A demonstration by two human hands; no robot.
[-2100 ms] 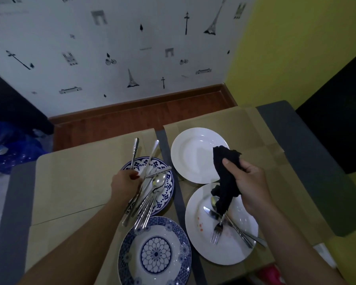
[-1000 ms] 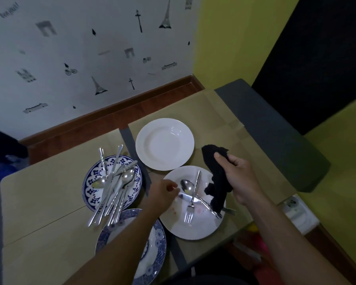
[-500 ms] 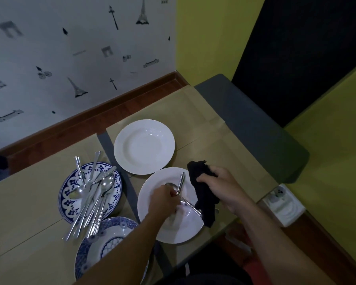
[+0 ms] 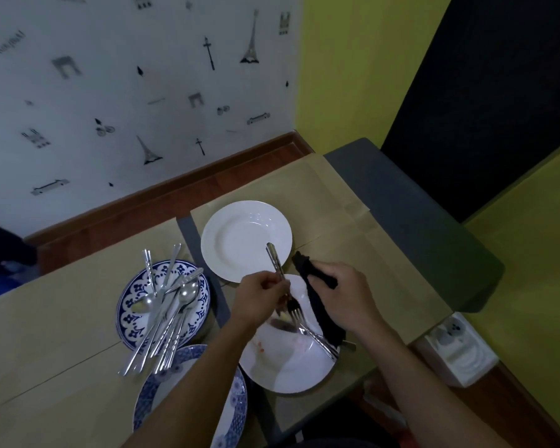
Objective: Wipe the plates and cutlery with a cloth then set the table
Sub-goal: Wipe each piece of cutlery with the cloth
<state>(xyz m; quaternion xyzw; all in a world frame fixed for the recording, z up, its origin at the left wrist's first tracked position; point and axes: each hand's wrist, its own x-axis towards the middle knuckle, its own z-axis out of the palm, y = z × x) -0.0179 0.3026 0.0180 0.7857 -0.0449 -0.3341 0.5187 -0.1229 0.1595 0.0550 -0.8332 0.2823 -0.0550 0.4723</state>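
My left hand [image 4: 261,297] grips a fork [image 4: 276,263] by the middle of its handle and holds it lifted over the near white plate [image 4: 282,367], tines down. My right hand [image 4: 343,294] grips a black cloth [image 4: 320,312] just right of the fork. More cutlery [image 4: 317,339] lies on that stained plate under the cloth. A clean white plate [image 4: 240,237] sits behind it. A blue patterned plate [image 4: 133,305] at the left carries a pile of spoons and forks [image 4: 165,308]. Another blue patterned plate [image 4: 233,412] lies near me, partly hidden by my left arm.
The table [image 4: 55,321] is covered with tan paper and grey tape strips. A grey bench edge [image 4: 411,218] borders it on the right. A white power socket box [image 4: 456,347] sits on the floor at the right. The patterned wall [image 4: 110,92] stands behind the table.
My left hand left the cutlery pile, reached over to the near white plate and picked a fork up off it. My right hand brought the cloth lower, close beside the fork.
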